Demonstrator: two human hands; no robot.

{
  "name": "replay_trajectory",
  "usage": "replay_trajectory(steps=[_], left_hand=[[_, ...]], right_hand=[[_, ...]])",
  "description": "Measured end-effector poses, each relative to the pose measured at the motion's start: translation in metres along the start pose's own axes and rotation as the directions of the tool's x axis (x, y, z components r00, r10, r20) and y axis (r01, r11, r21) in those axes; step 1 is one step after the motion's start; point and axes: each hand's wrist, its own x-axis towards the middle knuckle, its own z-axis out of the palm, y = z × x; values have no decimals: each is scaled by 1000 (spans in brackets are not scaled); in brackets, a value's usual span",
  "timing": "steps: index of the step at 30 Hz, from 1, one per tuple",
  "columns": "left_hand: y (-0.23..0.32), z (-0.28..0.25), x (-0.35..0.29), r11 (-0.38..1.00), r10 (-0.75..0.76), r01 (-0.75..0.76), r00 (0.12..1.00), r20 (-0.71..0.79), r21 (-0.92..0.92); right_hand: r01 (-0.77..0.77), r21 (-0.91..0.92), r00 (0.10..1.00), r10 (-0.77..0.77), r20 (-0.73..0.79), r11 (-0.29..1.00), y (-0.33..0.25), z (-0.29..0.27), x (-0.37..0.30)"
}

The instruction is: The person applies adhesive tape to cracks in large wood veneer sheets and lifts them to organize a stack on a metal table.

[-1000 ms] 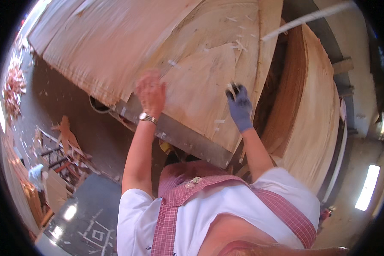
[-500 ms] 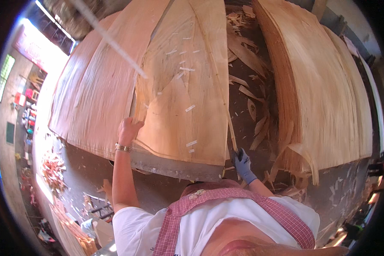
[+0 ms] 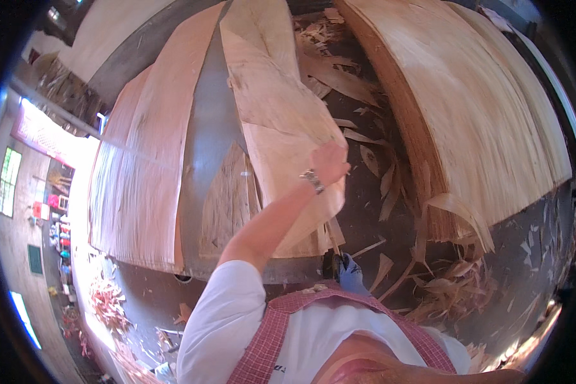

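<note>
Where the scene extends to the right, a tall stack of wood veneer (image 3: 486, 121) forms the largest body, with pale, streaked, wavy upper faces and a dense, reddish-brown layered side. To the left, a second group of veneer sheets (image 3: 150, 160) lies overlapped, pinkish, with fine lengthwise grain and a ragged near edge. Between them, a smooth grey table (image 3: 208, 109) shows as a long wedge. On the dark floor (image 3: 365, 221), right of the table, thin curled offcuts (image 3: 454, 281) form a loose heap near the right stack. The checked red apron (image 3: 256, 339) is woven cloth with broad straps. On the table, a brown, rough-grained veneer fragment (image 3: 227, 211) tapers to a point at its far end.

The far end of the right stack is cut off by the upper border. The apron hides the lower part of the right hand (image 3: 352, 275), which wears a blue glove with dark fingertips; it is located at the near right table corner, beside a thin wood strip (image 3: 332, 237). Whether its fingers hold the strip cannot be told.

The handled veneer sheet (image 3: 281, 134) lies along the right side of the table. It is pale tan, thin and flexible, folded and twisted along its length, with a rounded bulge at its right edge. The bare left hand (image 3: 329, 163) reaches across it, fingers curled narrow around that edge; the fingertips are indistinct. A metal-banded watch (image 3: 313, 181) encircles the left wrist.
</note>
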Motion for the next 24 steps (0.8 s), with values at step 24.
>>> replay_trajectory(steps=[24], left_hand=[[-232,80,118,817,-485,562,791,-373,128]], right_hand=[[11,-225,970,-65,-233,974,-106,-30,-30]])
